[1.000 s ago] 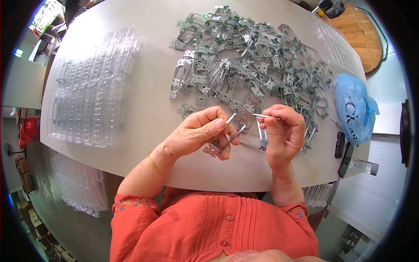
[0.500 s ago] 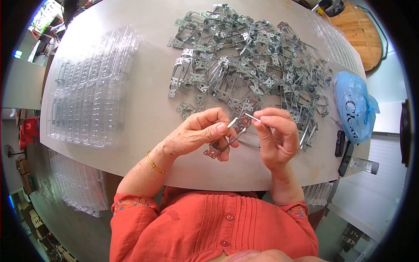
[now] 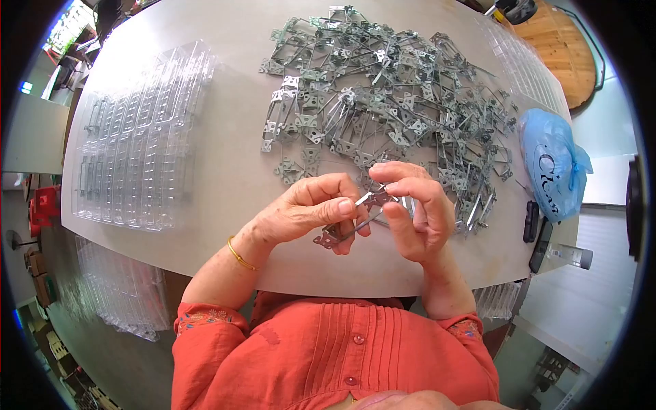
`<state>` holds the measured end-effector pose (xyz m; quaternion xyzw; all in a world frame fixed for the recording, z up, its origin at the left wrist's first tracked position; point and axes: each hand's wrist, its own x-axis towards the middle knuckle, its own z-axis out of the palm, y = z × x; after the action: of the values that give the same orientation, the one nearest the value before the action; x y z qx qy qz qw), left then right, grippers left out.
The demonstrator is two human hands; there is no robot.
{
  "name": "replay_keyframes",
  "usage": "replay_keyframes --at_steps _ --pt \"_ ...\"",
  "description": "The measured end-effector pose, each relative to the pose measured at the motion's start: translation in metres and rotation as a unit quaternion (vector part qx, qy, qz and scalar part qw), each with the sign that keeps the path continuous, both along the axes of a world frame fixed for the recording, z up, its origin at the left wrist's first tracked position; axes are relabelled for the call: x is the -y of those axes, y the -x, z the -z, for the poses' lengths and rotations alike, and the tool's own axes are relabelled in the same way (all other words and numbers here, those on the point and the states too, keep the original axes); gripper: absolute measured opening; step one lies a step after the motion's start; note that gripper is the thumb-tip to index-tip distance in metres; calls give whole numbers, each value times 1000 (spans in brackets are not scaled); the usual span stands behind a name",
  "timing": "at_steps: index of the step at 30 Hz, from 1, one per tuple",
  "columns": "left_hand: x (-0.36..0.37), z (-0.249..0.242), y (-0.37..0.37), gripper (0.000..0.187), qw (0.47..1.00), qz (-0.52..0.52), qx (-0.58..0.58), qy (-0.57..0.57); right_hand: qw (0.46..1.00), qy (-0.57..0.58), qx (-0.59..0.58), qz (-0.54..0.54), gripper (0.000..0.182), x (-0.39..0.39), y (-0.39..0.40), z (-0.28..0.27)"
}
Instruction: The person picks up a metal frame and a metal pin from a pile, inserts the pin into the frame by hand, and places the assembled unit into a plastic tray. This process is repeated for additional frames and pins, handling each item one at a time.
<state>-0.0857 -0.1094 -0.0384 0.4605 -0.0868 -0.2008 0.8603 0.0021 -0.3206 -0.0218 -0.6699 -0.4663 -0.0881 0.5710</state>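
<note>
My left hand [image 3: 318, 208] is closed on a grey metal bracket [image 3: 330, 237], a thin piece with holed plates and a bar. Its plate hangs below my fingers, and a bright strip sticks out past the thumb. Opposite it, my right hand [image 3: 420, 215] has its thumb and index finger curled around the bracket's other end, partly hiding it. A shiny sliver of metal shows between those fingers. Just beyond both hands lies a large tangled pile of similar metal brackets [image 3: 383, 89] on the pale table [image 3: 232, 171].
Clear plastic trays [image 3: 137, 143] are stacked at the left, and another clear tray [image 3: 523, 65] lies at the far right. On the right edge are a blue plastic bag [image 3: 553, 164], a black object [image 3: 531, 222] and a clear bottle [image 3: 570, 256]. More clear trays [image 3: 123, 287] sit below the table.
My right hand's fingers have shifted from pinching a thin bright strip to spreading around the bracket's end. The bracket has turned, with a holed plate now showing between my hands.
</note>
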Motion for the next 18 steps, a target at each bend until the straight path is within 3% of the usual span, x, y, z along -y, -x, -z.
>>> replay_keyframes --at_steps 3,6,12,16,18 --pt "0 4 1 26 1000 -5 -3 18 998 0 -31 -63 13 4 -2 -2" --pt "0 7 2 26 999 -5 19 49 967 -78 -207 -127 20 6 0 -1" --pt "-2 5 2 27 996 36 1 88 975 -59 -162 -140 35 3 -4 5" --pt "-1 9 4 30 990 64 11 124 976 -55 -143 -153 31 3 -9 9" --pt "1 10 6 30 985 67 38 155 991 -4 -77 -107 29 3 -10 9"
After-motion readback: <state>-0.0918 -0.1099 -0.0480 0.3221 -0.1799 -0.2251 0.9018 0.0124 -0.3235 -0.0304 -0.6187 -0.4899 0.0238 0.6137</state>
